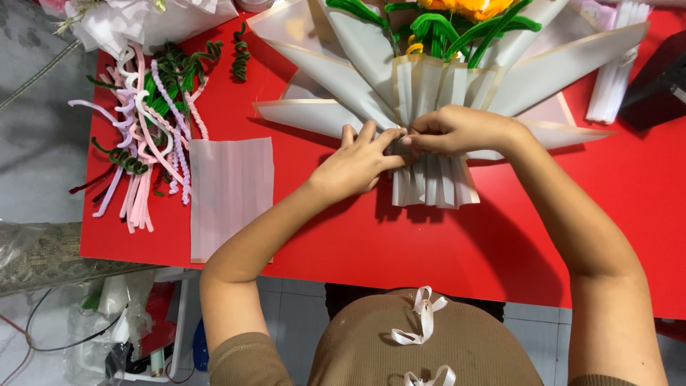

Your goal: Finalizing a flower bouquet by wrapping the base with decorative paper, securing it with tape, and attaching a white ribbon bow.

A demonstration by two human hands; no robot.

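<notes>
Directly below me, a wrapped bouquet [429, 107] lies on a red bench [429, 243], its stem end pointing toward me. I see pale, frosted wrapping paper fanned out in stiff folds around green stems [436, 32] and orange flowers [471, 7] at the far edge. The paper gathers into a narrow pleated neck near the middle of the bench.

My left hand [357, 164] rests on that neck from the left, its grip pressed together, thumb and forefinger pinching the pleats. My right hand [457, 131] comes in from the right, just beside the left and touching it, its grip also pinching the same gathered paper. What lies between the fingertips is too small to tell.

Left of my hands, a loose pleated sheet [230, 193] of the same pale paper lies flat on the bench. Farther left sits a tangle of pipe cleaners [146, 136] in pink, lilac, white and dark green, some curled. At the far right, a bundle of white sticks [614, 71] lies beside a dark object [657, 86]. Grey floor [36, 129] shows beyond the bench's left edge.
</notes>
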